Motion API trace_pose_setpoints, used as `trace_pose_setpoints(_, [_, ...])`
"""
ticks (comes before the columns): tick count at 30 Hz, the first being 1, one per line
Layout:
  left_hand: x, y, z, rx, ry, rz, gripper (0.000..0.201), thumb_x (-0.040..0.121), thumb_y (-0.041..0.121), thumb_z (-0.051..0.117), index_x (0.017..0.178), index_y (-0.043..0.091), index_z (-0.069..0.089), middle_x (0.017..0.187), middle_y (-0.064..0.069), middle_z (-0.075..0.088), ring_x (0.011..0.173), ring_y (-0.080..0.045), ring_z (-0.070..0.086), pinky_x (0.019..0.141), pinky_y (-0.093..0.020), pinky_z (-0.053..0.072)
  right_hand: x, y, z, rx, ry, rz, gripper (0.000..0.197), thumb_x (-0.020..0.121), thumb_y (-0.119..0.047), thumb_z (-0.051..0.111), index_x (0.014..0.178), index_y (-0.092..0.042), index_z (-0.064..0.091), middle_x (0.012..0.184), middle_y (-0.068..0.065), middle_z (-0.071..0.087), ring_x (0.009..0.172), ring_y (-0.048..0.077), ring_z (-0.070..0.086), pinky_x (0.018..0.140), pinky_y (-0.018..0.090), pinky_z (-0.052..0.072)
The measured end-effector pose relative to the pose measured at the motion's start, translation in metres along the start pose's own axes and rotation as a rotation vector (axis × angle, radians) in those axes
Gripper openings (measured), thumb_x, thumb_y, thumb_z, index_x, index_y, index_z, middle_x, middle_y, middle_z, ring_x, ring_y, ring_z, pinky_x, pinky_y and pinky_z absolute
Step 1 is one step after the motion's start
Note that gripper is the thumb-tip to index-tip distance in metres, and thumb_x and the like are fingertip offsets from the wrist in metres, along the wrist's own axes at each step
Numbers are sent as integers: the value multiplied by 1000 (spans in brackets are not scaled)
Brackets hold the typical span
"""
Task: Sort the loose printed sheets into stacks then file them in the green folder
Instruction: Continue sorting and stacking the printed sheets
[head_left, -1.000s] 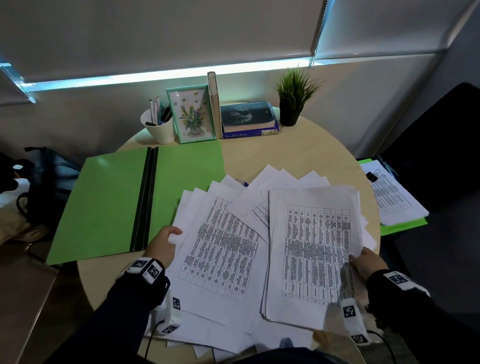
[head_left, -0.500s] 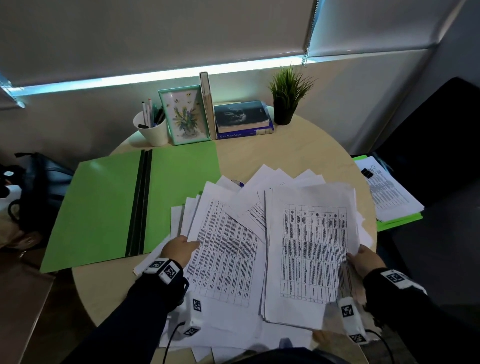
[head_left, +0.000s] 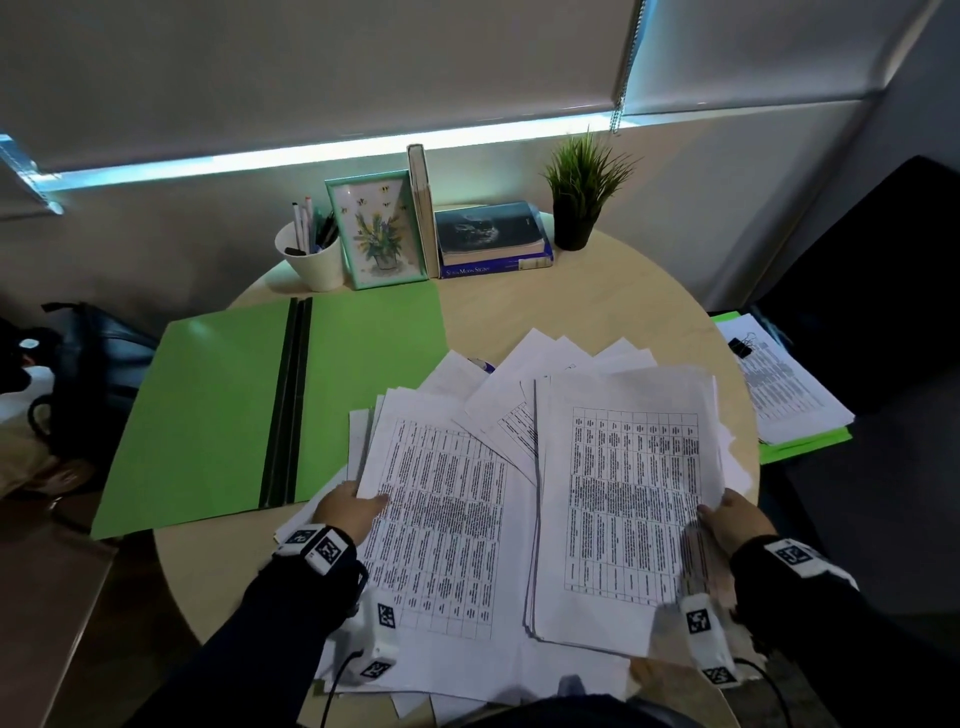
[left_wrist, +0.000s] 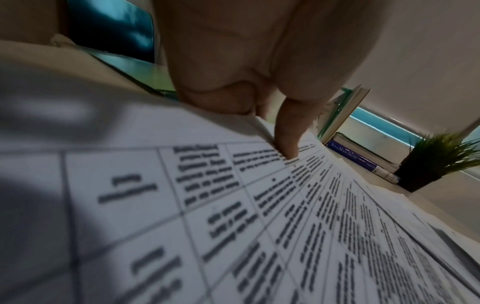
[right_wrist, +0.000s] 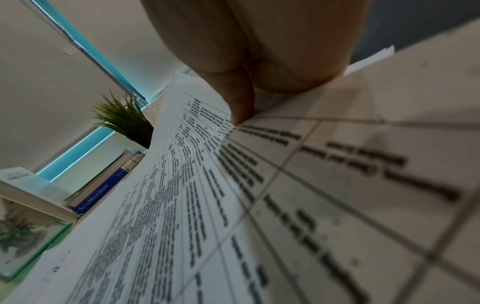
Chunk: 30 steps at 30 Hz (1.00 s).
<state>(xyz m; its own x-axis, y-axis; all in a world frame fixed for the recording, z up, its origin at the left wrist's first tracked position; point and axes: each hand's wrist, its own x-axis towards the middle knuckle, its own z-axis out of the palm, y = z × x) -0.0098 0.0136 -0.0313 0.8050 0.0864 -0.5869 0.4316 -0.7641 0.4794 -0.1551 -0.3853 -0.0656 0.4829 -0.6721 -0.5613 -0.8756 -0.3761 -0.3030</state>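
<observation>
White printed sheets with tables lie fanned over the near half of a round table. My left hand pinches the left edge of the top left sheet, thumb on the print. At the right, my right hand grips the right edge of a thicker stack, which curls up by the thumb. The green folder lies open and flat at the left, its black spine up the middle, overhanging the table edge.
At the back stand a white pen cup, a framed flower picture, an upright book, stacked books and a potted plant. A clipped paper pile on another green folder sits right of the table. A dark bag is left.
My left hand has slid right from the pile's left edge and taken hold of the top left sheet. The right hand keeps its grip on the stack.
</observation>
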Motion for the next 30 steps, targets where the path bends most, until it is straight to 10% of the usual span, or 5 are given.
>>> trace_pose_setpoints(20, [-27, 34, -114, -307, 601, 320, 26, 94, 21, 53, 113, 3, 54, 115, -17, 62, 103, -34, 57, 82, -34, 40, -27, -28, -4, -75, -15, 16, 39, 94, -13, 47, 124, 11, 46, 132, 29, 50, 120, 38, 50, 96, 34, 39])
trace_pose_setpoints(30, [-54, 92, -86, -460, 222, 508, 17, 89, 26, 61, 105, 21, 63, 94, 6, 68, 90, -17, 61, 81, -31, 47, -55, -75, -3, 164, 24, -100, 39, 93, -14, 52, 125, 6, 49, 129, 25, 55, 117, 38, 52, 93, 35, 40])
